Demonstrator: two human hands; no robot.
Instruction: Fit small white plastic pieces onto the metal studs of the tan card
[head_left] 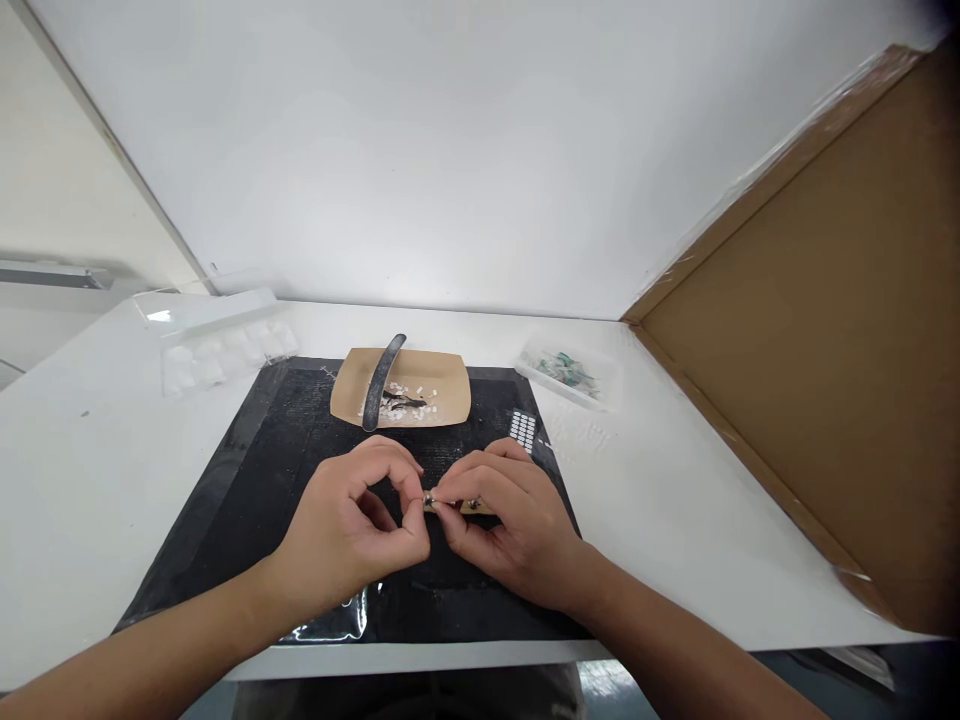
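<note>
Over the black mat (247,510), my two hands meet fingertip to fingertip. Between them is a narrow yellowish strip (484,508) with small shiny metallic pieces on it; what exactly it is I cannot make out. My right hand (517,525) is closed, thumb and fingers pinching the strip and hiding part of it. My left hand (349,520) is closed too, its thumb and index finger pinched at the strip's left end, beside a shiny round piece (428,500). Whether the left fingertips grip that end or something tiny is hidden.
Beyond my hands, a brown paper tray (450,385) holds white bits and dark scraps. A dark curved nail file (381,385) lies across it. To the right are a sticker sheet (523,430) and a clear box (570,372) with greenish pieces. Clear plastic packaging (225,355) sits left; cardboard (810,330) stands right.
</note>
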